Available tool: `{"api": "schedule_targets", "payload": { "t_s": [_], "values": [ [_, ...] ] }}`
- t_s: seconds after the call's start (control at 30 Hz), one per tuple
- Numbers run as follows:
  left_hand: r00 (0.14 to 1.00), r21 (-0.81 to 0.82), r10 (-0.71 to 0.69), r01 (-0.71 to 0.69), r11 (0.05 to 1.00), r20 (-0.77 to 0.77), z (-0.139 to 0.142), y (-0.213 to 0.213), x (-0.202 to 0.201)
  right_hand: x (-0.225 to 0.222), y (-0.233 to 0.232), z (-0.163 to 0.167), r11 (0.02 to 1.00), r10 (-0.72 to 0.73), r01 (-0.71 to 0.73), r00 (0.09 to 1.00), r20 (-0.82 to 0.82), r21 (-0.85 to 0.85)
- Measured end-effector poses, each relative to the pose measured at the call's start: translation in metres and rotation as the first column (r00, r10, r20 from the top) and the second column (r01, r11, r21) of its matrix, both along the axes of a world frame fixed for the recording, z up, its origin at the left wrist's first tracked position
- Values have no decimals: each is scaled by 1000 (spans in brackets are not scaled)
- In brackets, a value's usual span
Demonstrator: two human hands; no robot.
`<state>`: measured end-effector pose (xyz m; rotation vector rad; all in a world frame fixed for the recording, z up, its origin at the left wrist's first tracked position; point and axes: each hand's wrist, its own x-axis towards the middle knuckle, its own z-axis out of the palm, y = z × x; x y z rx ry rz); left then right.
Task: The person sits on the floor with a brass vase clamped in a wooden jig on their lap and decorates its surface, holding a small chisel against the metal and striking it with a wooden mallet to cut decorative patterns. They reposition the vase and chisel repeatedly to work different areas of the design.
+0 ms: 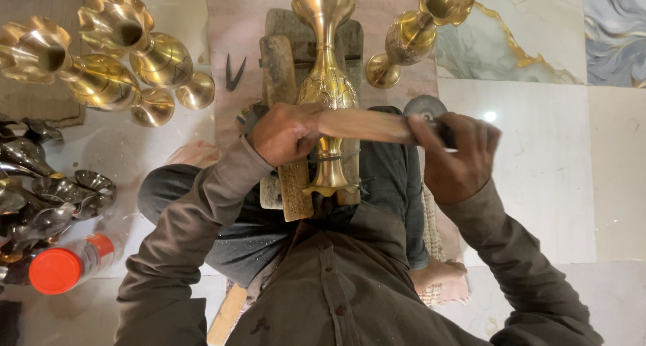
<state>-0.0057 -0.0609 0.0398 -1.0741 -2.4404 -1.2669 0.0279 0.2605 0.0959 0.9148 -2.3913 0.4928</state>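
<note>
A tall brass vase [327,84] lies lengthwise on a worn wooden block [279,70] across my lap, its flared mouth pointing away from me. My left hand [286,132] is closed on the near end of a wooden-handled tool [367,125] that crosses the vase's lower body. My right hand [457,154] grips the tool's other end, where a dark metal part shows by the fingers. Both hands sit just above the vase's foot [330,183].
Three finished brass vases [128,57] lie on the floor at the left, and another brass vase [414,33] lies at the upper right. Dull unpolished metal pieces [47,198] are heaped at the left edge beside a bottle with an orange cap [64,265]. Small dark shears [233,73] rest near the block.
</note>
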Motion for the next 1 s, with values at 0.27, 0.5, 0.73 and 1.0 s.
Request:
{"api": "schedule_targets", "payload": {
  "t_s": [0.27,0.5,0.73,1.0],
  "values": [
    [999,50,-7,10,999,-52,-5,-2,0,2,-12,9,974,-97,115,990,-100,193],
    [995,-8,-7,6,1000,-95,-7,-3,-2,-1,-9,4,996,1,7,996,-90,93],
    [994,-51,38,-43,998,-106,-10,-2,-2,-5,-1,-3,999,25,-24,998,-49,33],
    [998,76,-42,45,996,-42,-3,-3,0,0,4,-6,999,-3,4,999,-44,34]
  ]
}}
